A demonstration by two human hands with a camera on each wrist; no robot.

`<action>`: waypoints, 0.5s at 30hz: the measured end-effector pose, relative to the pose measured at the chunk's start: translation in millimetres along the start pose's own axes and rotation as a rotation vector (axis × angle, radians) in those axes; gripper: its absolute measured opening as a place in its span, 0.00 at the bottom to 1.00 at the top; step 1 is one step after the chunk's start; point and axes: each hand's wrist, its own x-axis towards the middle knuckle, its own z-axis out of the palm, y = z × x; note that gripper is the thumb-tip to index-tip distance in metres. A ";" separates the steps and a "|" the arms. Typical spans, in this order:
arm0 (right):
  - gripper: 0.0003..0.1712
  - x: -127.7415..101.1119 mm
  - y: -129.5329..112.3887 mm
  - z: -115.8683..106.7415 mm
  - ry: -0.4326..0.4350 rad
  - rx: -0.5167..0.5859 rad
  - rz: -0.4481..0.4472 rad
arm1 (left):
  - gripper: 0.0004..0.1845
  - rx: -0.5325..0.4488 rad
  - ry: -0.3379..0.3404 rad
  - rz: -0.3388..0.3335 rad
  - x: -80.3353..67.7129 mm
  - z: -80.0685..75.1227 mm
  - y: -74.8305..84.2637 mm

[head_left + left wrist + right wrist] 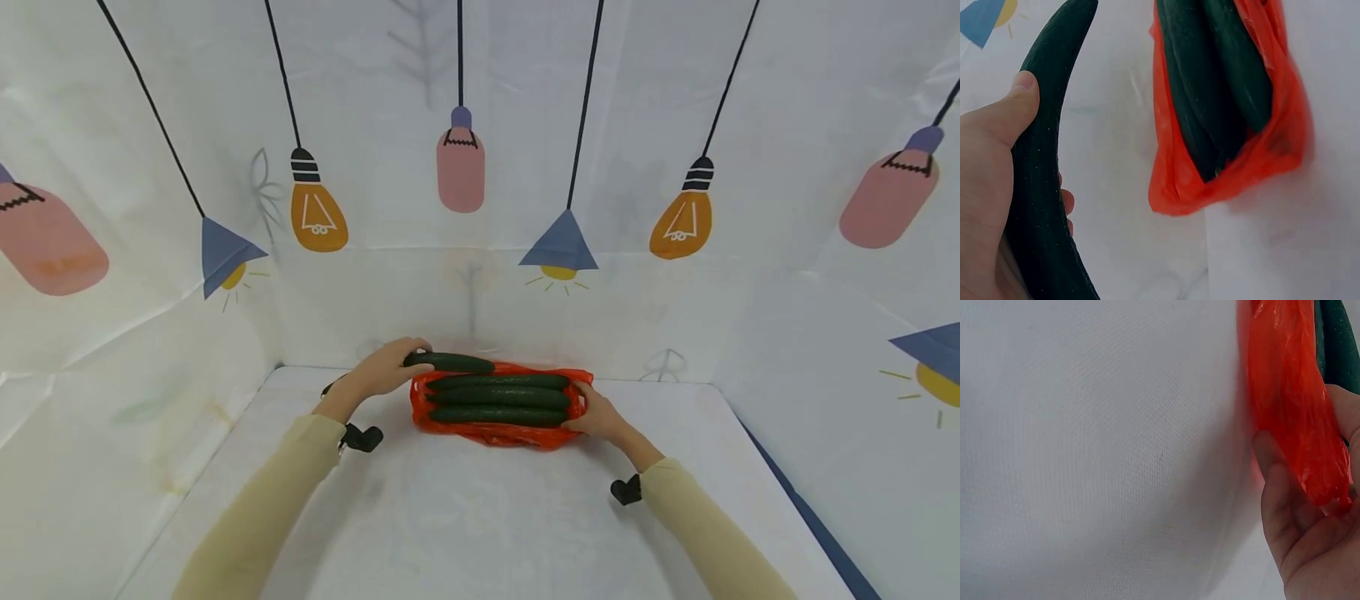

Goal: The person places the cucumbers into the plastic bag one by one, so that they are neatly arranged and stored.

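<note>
My left hand (384, 368) grips a dark green cucumber (461, 363) near one end, thumb along its side and fingers wrapped behind. In the left wrist view this slightly curved cucumber (1038, 156) is held apart from the bag. In the head view it overlaps the back edge of an orange-red plastic bag (487, 435). Inside the bag's opening, several cucumbers (498, 397) lie side by side. My right hand (600, 414) holds the right end of the bag, with its fingers curled around the plastic (1294, 412) in the right wrist view.
The bag lies on a white-covered table (480, 517), close to its back edge. White sheeting (375, 308) printed with hanging lamps and bulbs rises behind and at both sides. A dark blue strip (806, 508) runs along the table's right edge.
</note>
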 end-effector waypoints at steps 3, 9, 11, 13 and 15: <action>0.54 -1.7 -1.0 -0.2 0.004 0.001 -0.006 | 0.24 0.004 -0.023 0.001 9.7 2.7 8.3; 0.53 -3.5 -3.2 -0.1 -0.006 0.114 -0.072 | 0.26 0.028 -0.059 0.010 28.5 12.5 21.3; 0.53 -3.4 -2.8 0.4 -0.007 0.133 -0.083 | 0.26 0.049 -0.072 0.013 34.0 16.3 25.1; 0.53 -3.5 -1.9 1.1 0.002 0.106 -0.070 | 0.25 0.073 -0.080 0.024 39.4 19.9 28.8; 0.53 -3.6 -1.5 1.8 0.011 0.070 -0.043 | 0.25 0.085 -0.088 0.036 44.3 22.3 33.1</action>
